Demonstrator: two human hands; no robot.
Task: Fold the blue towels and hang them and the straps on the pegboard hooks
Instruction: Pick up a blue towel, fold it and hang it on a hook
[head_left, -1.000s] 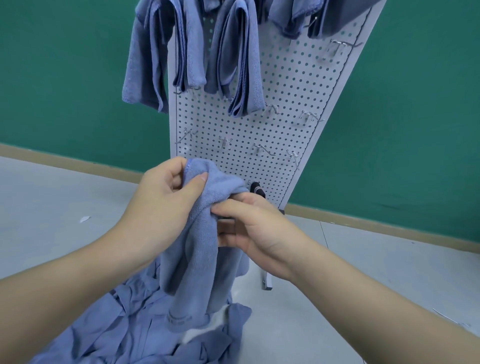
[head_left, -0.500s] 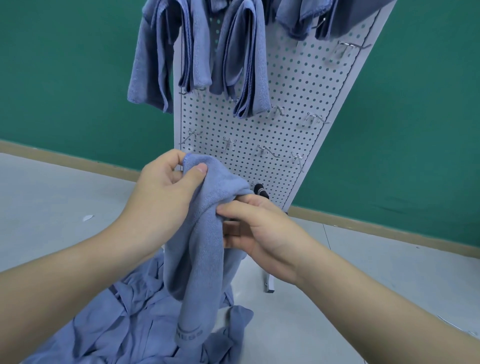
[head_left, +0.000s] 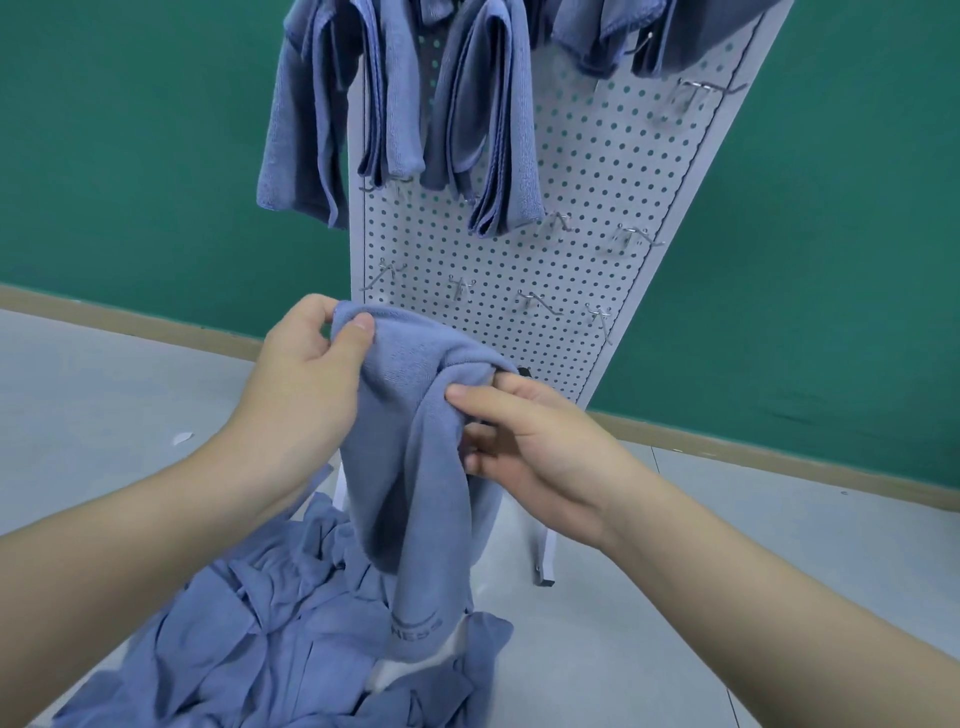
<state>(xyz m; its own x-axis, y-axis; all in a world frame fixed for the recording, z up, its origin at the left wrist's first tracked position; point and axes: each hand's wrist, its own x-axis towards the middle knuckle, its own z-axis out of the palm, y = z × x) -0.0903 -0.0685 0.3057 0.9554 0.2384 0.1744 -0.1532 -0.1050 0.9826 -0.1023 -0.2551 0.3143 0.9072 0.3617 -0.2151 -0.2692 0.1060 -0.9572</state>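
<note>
Green wall (head_left: 130, 156): fills the background in front of you, with a tan baseboard (head_left: 779, 441) along its foot.

Grey floor (head_left: 93, 395): spreads under everything; a small white scrap (head_left: 182, 438) lies on it to your left.

White pegboard (head_left: 519, 270): freestanding, leaning back in your view, directly ahead of you. Bare wire hooks (head_left: 540, 304) sit in rows on its lower half.

Hung towels (head_left: 400, 104): several folded blue towels drape from the upper hooks, side by side; the leftmost overhangs the board's left edge.

Pile of blue towels (head_left: 249, 639): crumpled on the floor at the foot of the pegboard, below your forearms.

Held towel (head_left: 410, 467): blue, raised in front of the lower pegboard, drooping in a long fold whose tip, bearing partly legible printed letters, hangs just over the pile.

Your left hand (head_left: 306, 384): grasps the towel's top left edge, thumb pressed on the near side, fingers curled behind.

Your right hand (head_left: 524, 441): pinches a bunched fold of the same towel at its right, thumb on top, fingers tucked under the cloth.
</note>
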